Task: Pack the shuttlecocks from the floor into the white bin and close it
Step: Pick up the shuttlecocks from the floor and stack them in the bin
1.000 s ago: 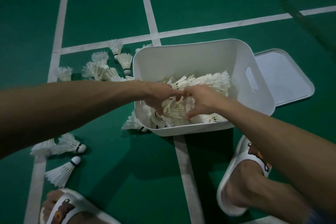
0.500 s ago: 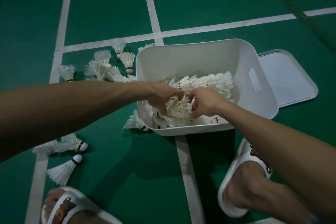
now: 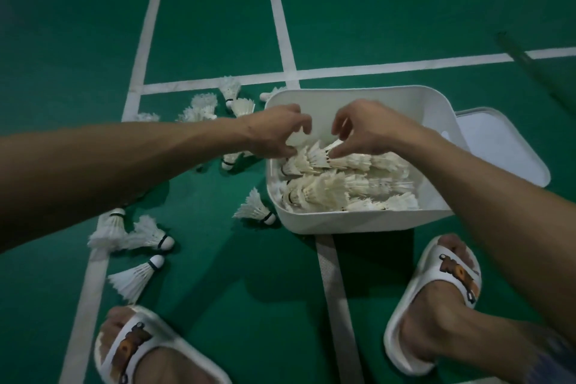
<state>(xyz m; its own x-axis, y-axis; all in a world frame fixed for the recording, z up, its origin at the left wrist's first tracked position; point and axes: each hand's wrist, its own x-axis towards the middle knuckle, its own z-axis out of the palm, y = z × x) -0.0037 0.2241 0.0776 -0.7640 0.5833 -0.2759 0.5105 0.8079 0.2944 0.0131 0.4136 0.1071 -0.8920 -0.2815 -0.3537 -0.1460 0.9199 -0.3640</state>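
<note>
Presently the white bin [image 3: 358, 226] sits on the green floor [image 3: 218, 274] directly beneath both hands, open at the top. It is a rounded rectangular tub with smooth walls and a slot handle showing just past the right wrist. The packed shuttlecocks [image 3: 327, 190] lie on their sides in rough rows under the hands, white feather skirts overlapping and dark-banded corks pointing towards the left-hand side. The flat white lid [image 3: 505, 146] lies on the floor outside the right wrist, against the bin.

The left hand [image 3: 274, 134] is over the bin's left corner, thumb and curled fingers pinching the feathers of a single shuttlecock [image 3: 294, 142]. The right hand [image 3: 371, 131] is beside it with a clear gap between the two. Its fingers are curled over the top row and its thumb tip touches a shuttlecock there; whether it actually grips cannot be told.

The loose shuttlecocks [image 3: 149, 234] remain on the floor under and to the outside of the left forearm, with one [image 3: 255, 207] just below the left hand, against the bin's corner.

Half a second ago the hands were pressed together, low in the pile at the bin's near side. Now they have separated and sit higher, towards the far wall, and the rows beneath them are exposed. The lid is placed as before.
</note>
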